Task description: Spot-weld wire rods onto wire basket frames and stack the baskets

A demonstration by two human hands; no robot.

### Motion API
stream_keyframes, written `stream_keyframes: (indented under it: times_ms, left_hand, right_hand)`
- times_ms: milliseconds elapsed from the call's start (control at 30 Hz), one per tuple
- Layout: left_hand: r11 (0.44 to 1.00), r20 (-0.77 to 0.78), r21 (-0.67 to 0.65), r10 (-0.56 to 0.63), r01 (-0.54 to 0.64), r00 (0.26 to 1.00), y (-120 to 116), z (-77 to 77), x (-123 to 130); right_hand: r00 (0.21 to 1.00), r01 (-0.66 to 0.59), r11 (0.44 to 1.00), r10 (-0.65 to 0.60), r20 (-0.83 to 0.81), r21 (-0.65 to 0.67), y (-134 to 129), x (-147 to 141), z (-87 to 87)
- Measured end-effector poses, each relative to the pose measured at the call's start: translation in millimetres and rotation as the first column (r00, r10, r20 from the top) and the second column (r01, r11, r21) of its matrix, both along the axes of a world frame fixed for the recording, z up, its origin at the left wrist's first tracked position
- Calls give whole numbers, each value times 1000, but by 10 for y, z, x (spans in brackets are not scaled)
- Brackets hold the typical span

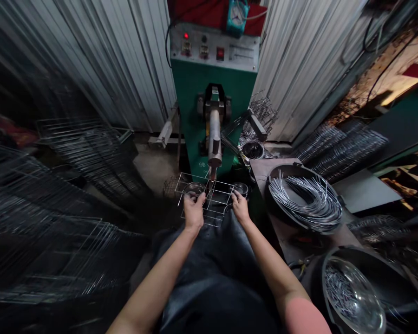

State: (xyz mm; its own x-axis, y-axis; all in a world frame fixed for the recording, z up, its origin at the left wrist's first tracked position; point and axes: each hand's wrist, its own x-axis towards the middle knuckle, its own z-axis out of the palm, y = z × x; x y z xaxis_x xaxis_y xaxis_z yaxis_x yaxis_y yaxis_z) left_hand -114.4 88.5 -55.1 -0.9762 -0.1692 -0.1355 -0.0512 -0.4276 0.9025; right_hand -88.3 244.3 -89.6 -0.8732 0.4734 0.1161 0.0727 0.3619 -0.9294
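A small wire grid (214, 214) is held level in front of the green machine (188, 111), its far edge beneath the machine's round metal arm (214, 134). My left hand (194, 208) grips the grid's left part between thumb and fingers. On the right side, my right hand (239, 204) pinches the grid's edge. A metal electrode tip (212, 174) shows just below the arm, close to the grid's far wires. Whether the tip touches the wire cannot be made out.
At the right, a table (278, 232) bears a pan of bent wires (306, 197). Nearer is a bowl of short metal pieces (341, 287). Blurred stacks of wire racks (48, 232) fill the left. Coiled wire (341, 144) lies at the back right.
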Motion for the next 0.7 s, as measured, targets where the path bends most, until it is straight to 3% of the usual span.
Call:
stream_keyframes:
  times_ms: [233, 400, 567, 700]
  left_hand:
    - [1000, -30, 6, 4, -4, 1000, 20, -14, -30]
    - [997, 0, -6, -71, 71, 997, -100, 56, -62]
    - [981, -37, -62, -184, 182, 982, -428, 44, 191]
    - [962, -92, -179, -226, 207, 970, -694, 95, 578]
  right_hand:
    - [1000, -6, 997, 7, 15, -74, 40, -76, -62]
    - [1000, -29, 999, 29, 3, -44, -35, 14, -10]
    - [987, -160, 987, 160, -19, -1, -100, 519, -137]
    - [920, -339, 935, 352, 173, -102, 7, 949, -310]
